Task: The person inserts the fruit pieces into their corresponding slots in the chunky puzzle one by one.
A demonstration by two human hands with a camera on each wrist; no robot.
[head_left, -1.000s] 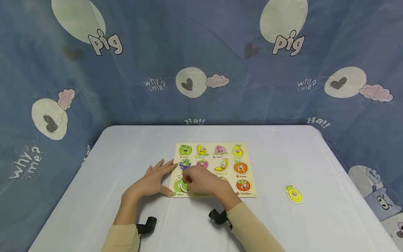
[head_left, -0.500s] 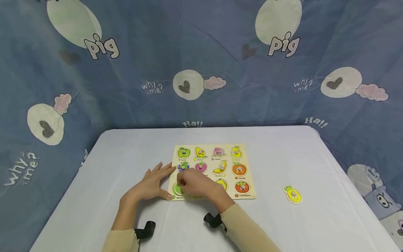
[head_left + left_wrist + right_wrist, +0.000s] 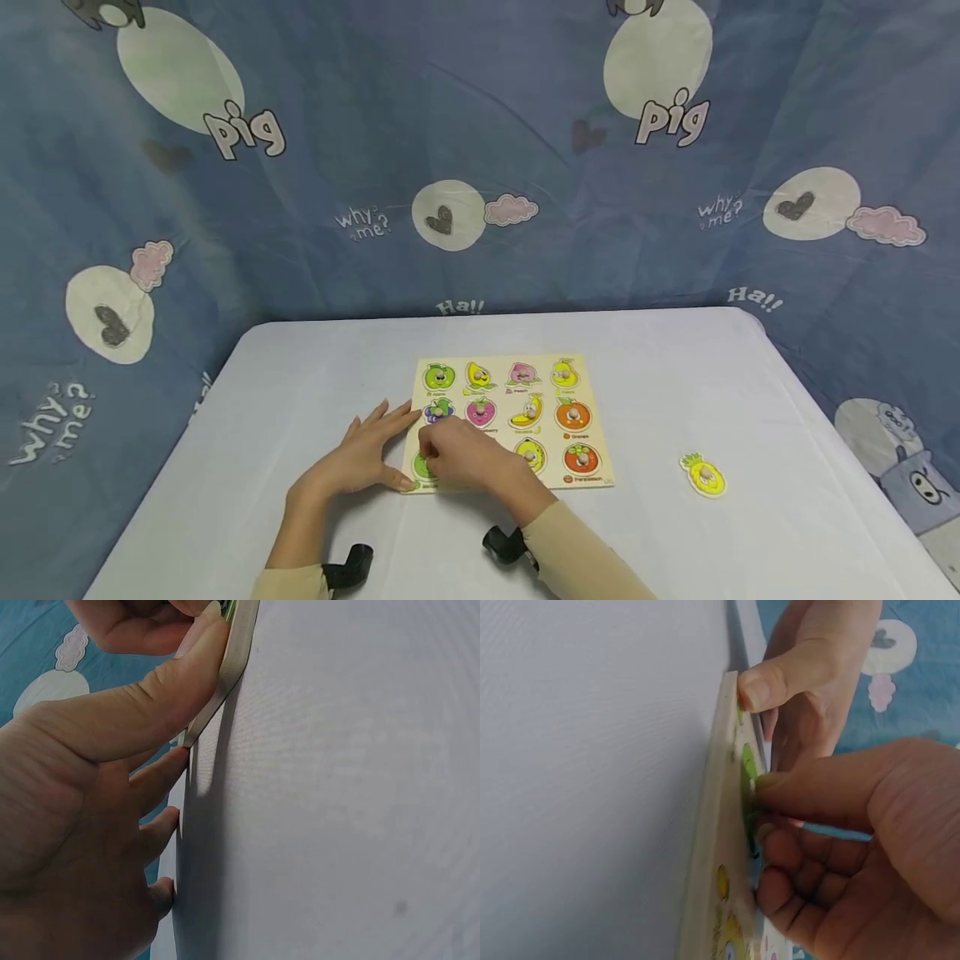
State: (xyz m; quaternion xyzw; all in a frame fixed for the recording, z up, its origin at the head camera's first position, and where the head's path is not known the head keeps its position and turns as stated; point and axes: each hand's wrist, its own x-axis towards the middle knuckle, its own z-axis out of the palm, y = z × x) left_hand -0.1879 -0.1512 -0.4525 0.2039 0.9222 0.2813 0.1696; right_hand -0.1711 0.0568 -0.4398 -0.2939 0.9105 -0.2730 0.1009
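A wooden fruit peg puzzle board (image 3: 550,437) lies on the white table, printed fruits and knobbed pieces in its rows. My left hand (image 3: 356,461) rests at its left edge, fingers spread and straight. In the left wrist view that thumb (image 3: 161,705) lies over the board's corner. My right hand (image 3: 467,454) bends over the lower-left part of the board. Its thumb and fingertips pinch the green melon piece (image 3: 748,769) at the melon spot, as the right wrist view shows. In the head view the right hand hides part of the melon and the spot beside it.
A yellow pineapple piece (image 3: 703,476) lies on the table to the right of the board. The white table (image 3: 645,375) ends at a blue printed cloth (image 3: 570,250) behind. Each wrist carries a black camera mount, the left mount (image 3: 351,567) low in view.
The right hand has moved slightly left and down over the melon spot, and the melon piece, tilted earlier, now lies flatter. The left hand has stayed. The head view has shifted a little.
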